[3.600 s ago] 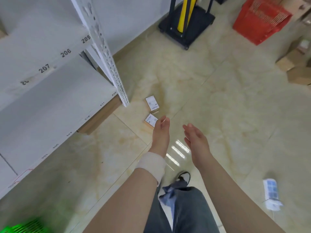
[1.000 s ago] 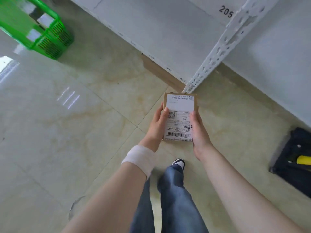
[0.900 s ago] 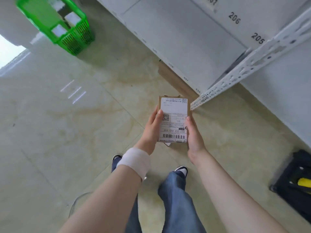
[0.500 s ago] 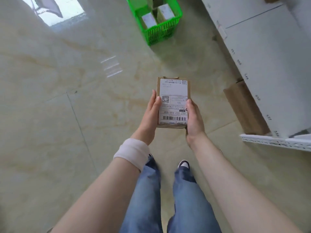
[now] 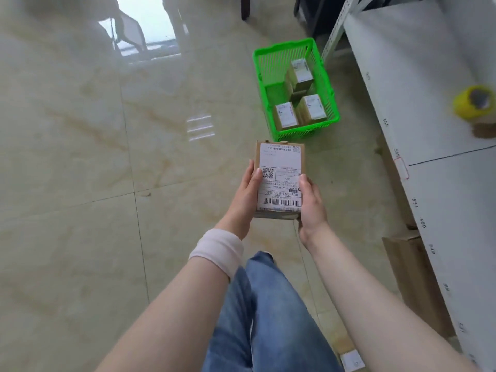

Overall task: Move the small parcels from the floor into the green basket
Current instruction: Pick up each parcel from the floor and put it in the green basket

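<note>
A small brown parcel (image 5: pixel 279 178) with a white shipping label faces up between my hands at the middle of the view. My left hand (image 5: pixel 245 194) grips its left edge and my right hand (image 5: pixel 311 202) grips its right edge. The green basket (image 5: pixel 261 76) stands on the tiled floor ahead and slightly right, just beyond the parcel's far end. Three labelled parcels (image 5: pixel 300 72) lie inside it. A further small parcel (image 5: pixel 351 361) lies on the floor by my right leg at the bottom.
A white shelving unit (image 5: pixel 429 116) runs along the right side, with a yellow tape roll (image 5: pixel 473 102) on it. A brown cardboard box (image 5: pixel 410 277) stands on the floor under the shelf edge. Dark furniture legs (image 5: pixel 245 8) stand at the top.
I picked the parcel up from the floor with both hands and turned round. The green basket has come from the far top of the view to just ahead of the parcel.
</note>
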A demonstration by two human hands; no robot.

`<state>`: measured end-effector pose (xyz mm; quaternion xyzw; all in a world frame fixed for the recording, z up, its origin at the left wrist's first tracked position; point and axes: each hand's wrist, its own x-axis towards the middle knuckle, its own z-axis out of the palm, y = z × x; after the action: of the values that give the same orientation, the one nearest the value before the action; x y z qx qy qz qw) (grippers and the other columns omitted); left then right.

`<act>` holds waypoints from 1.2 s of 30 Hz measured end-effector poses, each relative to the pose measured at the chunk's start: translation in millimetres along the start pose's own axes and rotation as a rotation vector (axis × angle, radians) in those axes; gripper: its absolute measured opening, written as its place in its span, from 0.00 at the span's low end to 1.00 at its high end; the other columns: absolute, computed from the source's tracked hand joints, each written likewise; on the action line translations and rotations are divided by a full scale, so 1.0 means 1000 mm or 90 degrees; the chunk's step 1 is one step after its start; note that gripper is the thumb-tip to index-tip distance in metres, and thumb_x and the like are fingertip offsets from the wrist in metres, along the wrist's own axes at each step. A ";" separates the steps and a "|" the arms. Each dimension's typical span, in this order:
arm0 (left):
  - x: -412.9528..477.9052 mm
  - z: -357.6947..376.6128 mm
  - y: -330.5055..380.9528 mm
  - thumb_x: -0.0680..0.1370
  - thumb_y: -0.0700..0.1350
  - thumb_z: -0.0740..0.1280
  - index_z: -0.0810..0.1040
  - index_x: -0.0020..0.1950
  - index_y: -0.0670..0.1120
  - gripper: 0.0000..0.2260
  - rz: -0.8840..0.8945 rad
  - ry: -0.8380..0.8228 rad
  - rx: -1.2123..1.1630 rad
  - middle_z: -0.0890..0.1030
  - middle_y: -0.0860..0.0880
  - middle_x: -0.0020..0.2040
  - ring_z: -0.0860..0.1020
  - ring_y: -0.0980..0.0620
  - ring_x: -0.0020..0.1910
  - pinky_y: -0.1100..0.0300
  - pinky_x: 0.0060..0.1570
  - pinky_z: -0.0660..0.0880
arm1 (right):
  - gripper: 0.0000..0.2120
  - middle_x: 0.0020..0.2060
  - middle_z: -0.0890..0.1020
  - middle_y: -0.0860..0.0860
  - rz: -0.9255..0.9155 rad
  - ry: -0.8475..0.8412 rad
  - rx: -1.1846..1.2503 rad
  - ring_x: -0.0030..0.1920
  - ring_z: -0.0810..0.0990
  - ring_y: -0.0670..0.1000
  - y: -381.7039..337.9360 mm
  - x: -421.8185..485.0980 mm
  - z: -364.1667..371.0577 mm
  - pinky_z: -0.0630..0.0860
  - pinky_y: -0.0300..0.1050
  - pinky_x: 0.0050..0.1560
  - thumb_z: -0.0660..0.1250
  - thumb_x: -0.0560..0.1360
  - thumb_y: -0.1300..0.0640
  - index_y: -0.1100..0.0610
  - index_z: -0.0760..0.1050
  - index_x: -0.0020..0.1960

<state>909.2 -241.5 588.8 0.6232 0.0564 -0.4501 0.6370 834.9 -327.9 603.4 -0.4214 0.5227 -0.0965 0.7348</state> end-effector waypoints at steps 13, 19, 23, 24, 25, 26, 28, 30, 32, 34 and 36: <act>0.190 -0.080 0.198 0.79 0.51 0.58 0.57 0.76 0.50 0.25 -0.008 -0.007 0.017 0.64 0.51 0.74 0.68 0.54 0.70 0.55 0.71 0.64 | 0.15 0.59 0.80 0.57 -0.005 0.029 0.009 0.57 0.79 0.55 -0.126 0.149 0.204 0.72 0.55 0.64 0.58 0.79 0.53 0.57 0.73 0.63; 0.267 -0.068 0.274 0.80 0.49 0.57 0.56 0.76 0.49 0.24 -0.032 -0.072 0.098 0.63 0.52 0.75 0.66 0.54 0.72 0.60 0.71 0.62 | 0.08 0.54 0.80 0.56 -0.008 0.085 0.057 0.52 0.79 0.55 -0.181 0.212 0.241 0.74 0.53 0.59 0.57 0.80 0.52 0.52 0.74 0.51; 0.338 -0.037 0.305 0.81 0.50 0.57 0.57 0.76 0.48 0.24 -0.046 -0.131 0.161 0.61 0.52 0.76 0.64 0.54 0.73 0.56 0.73 0.60 | 0.08 0.54 0.81 0.53 -0.003 0.135 0.089 0.56 0.79 0.55 -0.212 0.273 0.242 0.73 0.55 0.63 0.58 0.79 0.50 0.49 0.75 0.50; 0.357 -0.029 0.310 0.80 0.52 0.58 0.57 0.76 0.49 0.25 -0.053 -0.145 0.180 0.62 0.52 0.75 0.64 0.54 0.73 0.55 0.74 0.60 | 0.08 0.54 0.80 0.52 0.003 0.147 0.101 0.55 0.78 0.54 -0.218 0.290 0.240 0.73 0.56 0.63 0.57 0.79 0.50 0.49 0.74 0.50; 0.377 -0.021 0.314 0.78 0.55 0.59 0.58 0.76 0.50 0.27 -0.061 -0.159 0.205 0.63 0.51 0.75 0.65 0.53 0.73 0.53 0.74 0.60 | 0.08 0.53 0.80 0.52 0.009 0.158 0.112 0.55 0.78 0.54 -0.224 0.308 0.238 0.73 0.55 0.62 0.57 0.79 0.51 0.50 0.74 0.49; 0.398 -0.013 0.316 0.76 0.58 0.60 0.59 0.75 0.51 0.29 -0.073 -0.169 0.231 0.64 0.51 0.75 0.65 0.53 0.72 0.51 0.74 0.60 | 0.08 0.53 0.80 0.53 0.017 0.161 0.120 0.54 0.78 0.53 -0.228 0.328 0.235 0.74 0.54 0.60 0.57 0.80 0.51 0.50 0.74 0.49; 0.444 0.001 0.316 0.77 0.58 0.59 0.59 0.75 0.52 0.28 -0.098 -0.182 0.280 0.65 0.51 0.75 0.65 0.53 0.72 0.50 0.74 0.60 | 0.08 0.51 0.81 0.50 0.038 0.164 0.141 0.50 0.80 0.49 -0.234 0.369 0.228 0.76 0.47 0.51 0.56 0.80 0.51 0.50 0.74 0.49; 0.494 0.017 0.313 0.79 0.53 0.58 0.60 0.75 0.52 0.24 -0.124 -0.198 0.326 0.66 0.51 0.74 0.66 0.52 0.72 0.50 0.74 0.60 | 0.07 0.46 0.82 0.45 0.052 0.183 0.169 0.46 0.80 0.44 -0.237 0.412 0.222 0.75 0.40 0.42 0.57 0.80 0.52 0.51 0.73 0.52; 0.541 0.032 0.309 0.80 0.51 0.57 0.60 0.75 0.52 0.22 -0.158 -0.211 0.373 0.68 0.50 0.72 0.68 0.50 0.71 0.50 0.72 0.62 | 0.09 0.48 0.81 0.47 0.071 0.207 0.189 0.45 0.79 0.43 -0.236 0.452 0.213 0.74 0.38 0.40 0.58 0.79 0.52 0.51 0.71 0.57; 0.583 0.049 0.304 0.81 0.48 0.57 0.61 0.74 0.51 0.22 -0.162 -0.231 0.421 0.70 0.47 0.71 0.69 0.48 0.70 0.50 0.72 0.64 | 0.11 0.52 0.80 0.51 0.094 0.237 0.206 0.47 0.79 0.46 -0.236 0.487 0.205 0.74 0.40 0.42 0.58 0.79 0.52 0.52 0.69 0.61; 0.619 0.065 0.295 0.81 0.47 0.56 0.61 0.74 0.50 0.21 -0.171 -0.263 0.484 0.72 0.46 0.69 0.72 0.47 0.67 0.50 0.70 0.66 | 0.14 0.55 0.80 0.53 0.120 0.248 0.228 0.49 0.79 0.48 -0.229 0.520 0.196 0.73 0.42 0.42 0.58 0.79 0.52 0.52 0.69 0.63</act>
<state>1431.5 -661.0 430.3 0.6969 -0.1608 -0.6327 0.2969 1296.4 -672.3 429.8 -0.2082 0.6656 -0.1979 0.6888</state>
